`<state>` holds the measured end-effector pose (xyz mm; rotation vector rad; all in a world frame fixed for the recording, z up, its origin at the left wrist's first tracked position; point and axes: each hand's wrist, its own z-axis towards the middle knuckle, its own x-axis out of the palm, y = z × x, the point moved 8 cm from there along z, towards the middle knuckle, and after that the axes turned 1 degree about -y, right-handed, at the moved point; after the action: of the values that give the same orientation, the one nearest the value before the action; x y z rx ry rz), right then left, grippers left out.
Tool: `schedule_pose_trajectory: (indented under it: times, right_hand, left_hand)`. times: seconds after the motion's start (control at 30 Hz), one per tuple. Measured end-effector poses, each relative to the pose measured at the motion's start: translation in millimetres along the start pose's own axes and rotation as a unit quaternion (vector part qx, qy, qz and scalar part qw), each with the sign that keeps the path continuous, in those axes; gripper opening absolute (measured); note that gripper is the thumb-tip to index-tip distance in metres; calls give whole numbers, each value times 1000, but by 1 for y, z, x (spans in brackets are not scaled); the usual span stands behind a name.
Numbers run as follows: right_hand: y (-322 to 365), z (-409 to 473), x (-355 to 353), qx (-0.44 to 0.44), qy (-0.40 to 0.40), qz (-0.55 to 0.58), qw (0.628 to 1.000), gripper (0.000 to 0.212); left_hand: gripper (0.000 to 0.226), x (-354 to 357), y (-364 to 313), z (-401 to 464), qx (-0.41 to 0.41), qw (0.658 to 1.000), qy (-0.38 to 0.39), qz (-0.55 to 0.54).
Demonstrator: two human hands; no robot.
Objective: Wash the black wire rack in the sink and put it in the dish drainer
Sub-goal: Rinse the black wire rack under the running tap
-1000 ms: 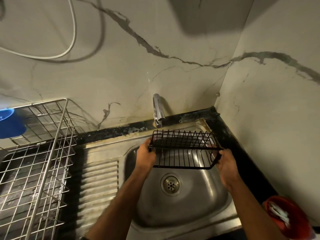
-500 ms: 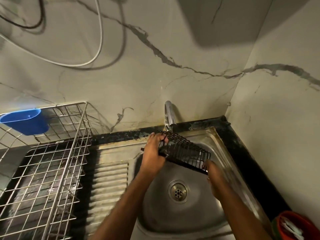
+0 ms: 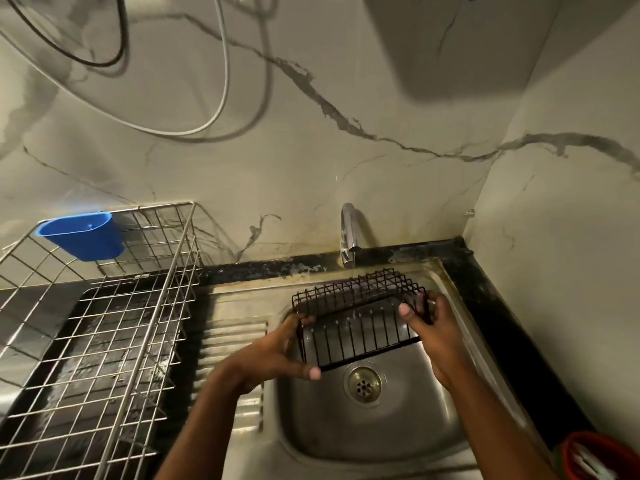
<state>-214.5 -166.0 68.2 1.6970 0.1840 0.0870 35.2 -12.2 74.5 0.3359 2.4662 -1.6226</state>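
Note:
The black wire rack (image 3: 360, 317) hangs over the steel sink (image 3: 346, 434), under a thin stream from the tap (image 3: 349, 233). My left hand (image 3: 277, 355) grips its left end, thumb under the front bar. My right hand (image 3: 436, 327) grips its right end, thumb on the inside. The rack's open side faces me, its floor tilted down toward the drain (image 3: 363, 382). The steel dish drainer (image 3: 114, 341) stands to the left on the counter.
A blue plastic cup (image 3: 83, 235) hangs on the drainer's back rim. The ribbed draining board (image 3: 232, 344) lies between drainer and sink. A red container (image 3: 602, 455) sits at the lower right. Marble walls close in behind and on the right; cables hang above.
The rack went from level to steeply tilted under the tap, then turned back so its open side faces me. Both hands shifted their hold on its ends.

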Motion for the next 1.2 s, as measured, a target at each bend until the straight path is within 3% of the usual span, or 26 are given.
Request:
schedule_pose_trajectory:
  times: [0.03, 0.1, 0.2, 0.3, 0.4, 0.5, 0.57, 0.63, 0.73, 0.93, 1.07, 1.13, 1.2]
  right_hand:
    - [4, -1, 2, -14, 3, -9, 1000, 41]
    - [14, -6, 8, -37, 11, -3, 999, 30]
    - [16, -10, 25, -4, 47, 50, 998, 52]
    - [24, -9, 38, 15, 66, 49, 996, 50]
    - [28, -4, 38, 1, 39, 27, 999, 52]
    - [22, -2, 41, 15, 44, 4, 999, 59]
    - [15, -1, 49, 27, 76, -39, 996, 68]
    - [11, -6, 64, 38, 121, -83, 988, 83]
    - [9, -13, 83, 41, 153, -89, 983, 71]
    - [26, -16, 116, 30, 171, -54, 983, 60]
    - [46, -5, 119, 10, 131, -84, 988, 49]
    - [57, 0, 114, 8, 117, -104, 988, 45]
    - [68, 3, 110, -12, 111, -132, 985, 57]
  left_hand:
    - [118, -2, 6, -3, -12, 999, -1, -42]
    - [97, -10, 16, -9, -48, 984, -86, -146]
    - [65, -6, 31, -6, -91, 942, -209, -248]
    - [55, -3, 35, -10, -57, 928, -290, -225]
    - [42, -12, 34, -16, 9, 924, -320, -209]
    - [41, -27, 23, -27, 94, 922, -372, -58]
    - [44, -35, 21, -34, 126, 910, -395, -13]
    - [44, -43, 20, -45, 130, 896, -424, 19]
    - [43, -57, 38, -61, 82, 883, -460, 50]
    - [53, -56, 83, -78, -3, 893, -449, -36]
    - [62, -37, 93, -63, -23, 924, -381, -34]
    - [52, -19, 91, -55, -21, 937, -346, -39]
    - [42, 3, 92, -48, -38, 949, -299, -91]
